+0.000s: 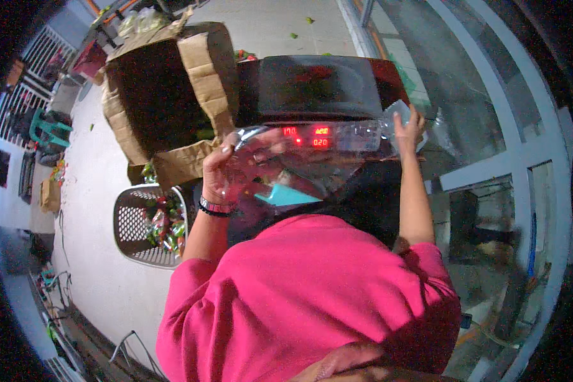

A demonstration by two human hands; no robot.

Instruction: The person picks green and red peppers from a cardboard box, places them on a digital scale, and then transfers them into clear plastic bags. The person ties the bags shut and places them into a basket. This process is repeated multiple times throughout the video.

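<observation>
My left hand (219, 177) is closed on the upper edge of a clear plastic bag (261, 167), which spreads to the right in front of my pink shirt. Through the film the red digits of a digital scale (321, 137) show. Its dark flat platform (318, 83) lies just beyond my hands. At the scale's right end, my right hand (409, 130) has its fingers closed on a pale translucent plastic sheet (396, 113). Whether that sheet is part of the same bag I cannot tell. A teal piece (288, 196) shows below the clear film.
An open cardboard box (204, 76) stands left of the scale, its inside dark. Below it sits a white perforated basket (131, 219) with red and green bagged produce (165, 223). A framed glass door (490, 169) closes the right side. Small green pieces (309, 20) lie on the far floor.
</observation>
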